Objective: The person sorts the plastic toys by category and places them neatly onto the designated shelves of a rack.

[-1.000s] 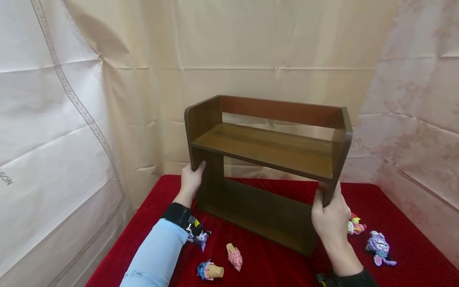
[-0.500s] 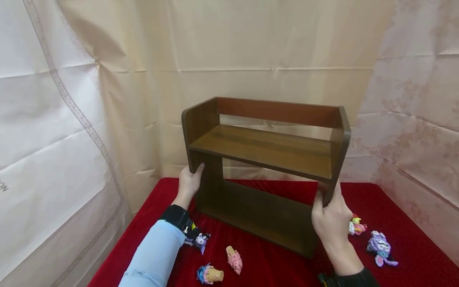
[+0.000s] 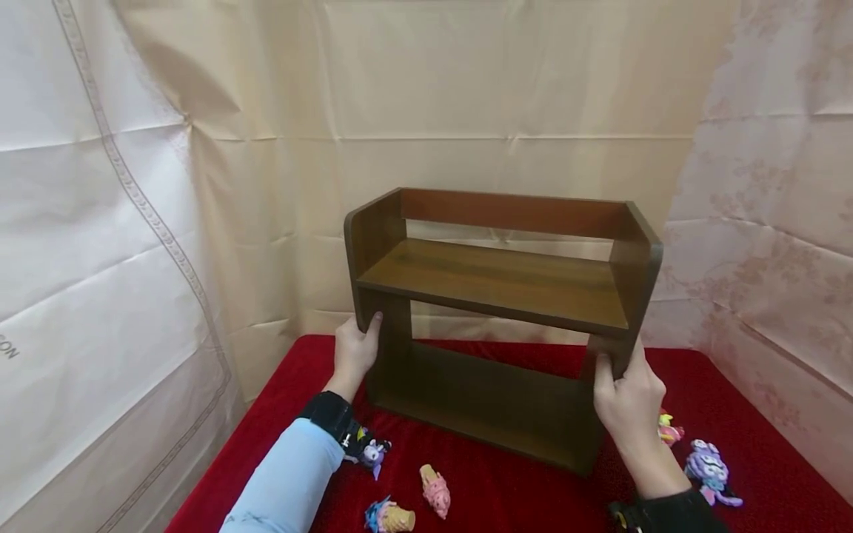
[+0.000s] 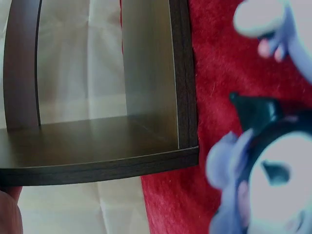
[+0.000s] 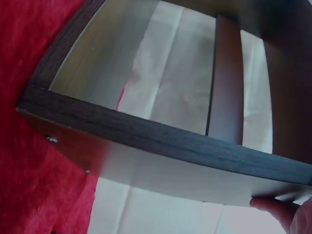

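Note:
A dark brown two-tier wooden bookshelf (image 3: 493,281) stands upright over the red cloth, angled slightly, its right end nearer to me. My left hand (image 3: 355,352) grips the left side panel below the upper board, thumb on the inner face. On the opposite panel (image 3: 640,296) my right hand (image 3: 630,403) holds at a similar height, thumb inside and fingers behind the outer face. In the left wrist view, part of the left hand (image 4: 9,214) shows at the panel's edge. The right wrist view catches the right fingers (image 5: 280,209) against the outer face.
Several small toy figures lie on the red cloth (image 3: 520,503): a pink ice-cream cone figure (image 3: 436,491), a blue-topped cone figure (image 3: 389,516), a purple-and-black one (image 3: 373,455) by the left wrist, and a purple rabbit (image 3: 709,470) at right. Beige curtains (image 3: 506,89) hang behind.
The bookshelf has turned slightly, its right end shifting a little rightward with my right hand. Both hands keep their grip. The head view has tilted up slightly.

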### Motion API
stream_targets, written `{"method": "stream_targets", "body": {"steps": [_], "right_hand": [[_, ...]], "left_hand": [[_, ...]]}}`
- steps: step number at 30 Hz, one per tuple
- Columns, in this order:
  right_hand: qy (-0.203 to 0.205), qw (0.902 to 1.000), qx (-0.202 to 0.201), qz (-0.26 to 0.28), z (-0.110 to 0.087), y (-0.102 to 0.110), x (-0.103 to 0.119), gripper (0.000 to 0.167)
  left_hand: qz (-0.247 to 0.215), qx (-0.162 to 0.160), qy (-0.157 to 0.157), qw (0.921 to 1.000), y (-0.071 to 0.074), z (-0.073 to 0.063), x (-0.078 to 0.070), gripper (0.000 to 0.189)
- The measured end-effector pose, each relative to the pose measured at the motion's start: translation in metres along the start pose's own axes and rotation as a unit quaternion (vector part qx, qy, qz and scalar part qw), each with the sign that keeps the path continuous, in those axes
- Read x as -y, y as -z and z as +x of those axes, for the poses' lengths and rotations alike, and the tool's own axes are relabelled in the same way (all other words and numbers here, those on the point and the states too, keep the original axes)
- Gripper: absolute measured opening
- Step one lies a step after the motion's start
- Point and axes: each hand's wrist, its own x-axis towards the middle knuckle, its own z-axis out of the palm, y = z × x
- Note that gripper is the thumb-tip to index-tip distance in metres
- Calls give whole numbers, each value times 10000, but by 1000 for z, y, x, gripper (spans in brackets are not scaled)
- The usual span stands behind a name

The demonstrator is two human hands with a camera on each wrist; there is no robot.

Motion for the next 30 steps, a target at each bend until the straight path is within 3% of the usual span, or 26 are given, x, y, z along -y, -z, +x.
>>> {"method": "stream_targets", "body": {"steps": [7, 18, 24, 30], "right_hand": [[126, 9999, 60, 86, 11, -7, -18, 45], [330, 9991, 108, 245, 33, -21, -41, 35], [186, 9993, 247, 194, 39, -19, -55, 35], [-96, 9995, 239, 188, 36, -17, -67, 34]], "left_hand": [[51, -414, -381, 9984, -4, -5, -2, 31], [-66, -913, -693, 9934, -13, -10, -6, 24], [79, -997, -844, 9914, -21, -14, -14, 22], [254, -953, -853, 9915, -24, -20, -23, 33]]}}
